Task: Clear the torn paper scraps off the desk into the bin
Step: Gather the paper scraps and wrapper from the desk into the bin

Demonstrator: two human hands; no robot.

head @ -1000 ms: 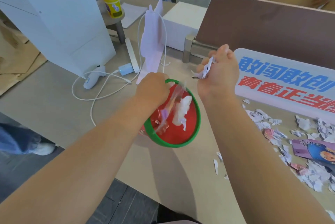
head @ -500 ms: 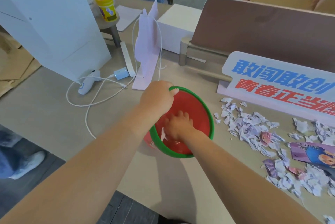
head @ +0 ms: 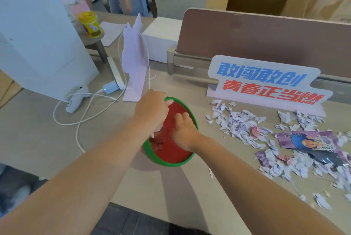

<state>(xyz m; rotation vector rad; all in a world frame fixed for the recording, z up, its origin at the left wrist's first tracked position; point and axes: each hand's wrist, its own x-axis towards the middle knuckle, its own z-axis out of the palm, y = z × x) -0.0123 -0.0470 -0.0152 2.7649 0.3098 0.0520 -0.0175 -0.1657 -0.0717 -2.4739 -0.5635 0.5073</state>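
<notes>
**Right hand down in the bin**

Left hand (head: 152,108) is gripping the green rim of the red bin (head: 171,162), which is sitting on the desk (head: 38,130). Right hand (head: 183,130) is reaching inside it, fingers curled; can't tell what they're holding. Torn paper scraps (head: 237,122) are lying spread on the desk right of the bin, below the sign (head: 266,84).

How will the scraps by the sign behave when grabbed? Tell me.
The scraps look small, thin and crumpled, so probably very light and floppy. They lie loose in a scattered pile, so a handful would likely shed bits, and a push should slide them easily.
</notes>
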